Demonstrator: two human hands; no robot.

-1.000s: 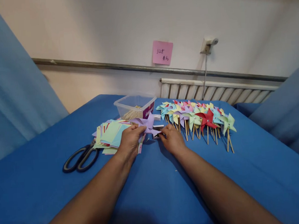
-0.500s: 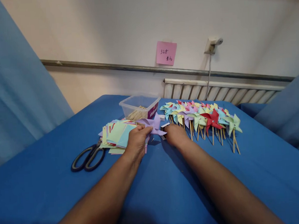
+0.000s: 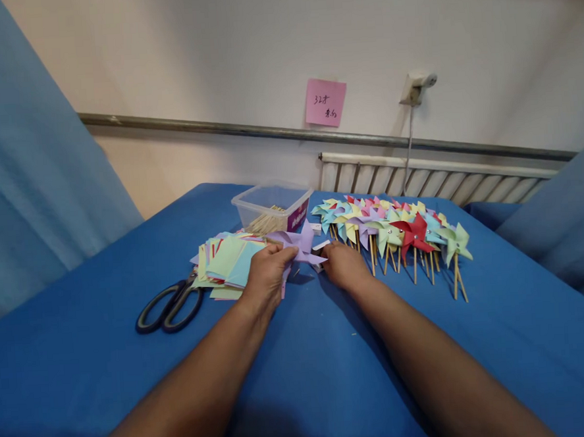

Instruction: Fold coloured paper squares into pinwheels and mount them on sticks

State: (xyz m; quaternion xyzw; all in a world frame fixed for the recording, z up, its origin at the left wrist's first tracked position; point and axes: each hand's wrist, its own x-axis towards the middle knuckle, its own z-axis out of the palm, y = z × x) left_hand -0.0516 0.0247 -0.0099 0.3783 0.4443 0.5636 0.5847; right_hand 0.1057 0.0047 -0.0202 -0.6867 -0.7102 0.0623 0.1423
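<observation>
My left hand pinches a purple paper pinwheel between thumb and fingers, its folded blades pointing up and right. Just right of it, my right hand has its fingers curled down at a small white box. The fingertips are hidden, so what they grip there cannot be made out. Under and left of the left hand lies a pile of coloured paper squares. Dark-handled scissors rest beside the pile, their blades partly under the paper.
Behind the paper stands a clear plastic tub with thin wooden sticks. Many finished pinwheels on sticks lie at the right, a red pinwheel in front. The blue cloth covers the table; a radiator is on the wall behind.
Both hands stay almost in place, the pinwheel still in the left and the right fingers still at the small box. The view has shifted very slightly.
</observation>
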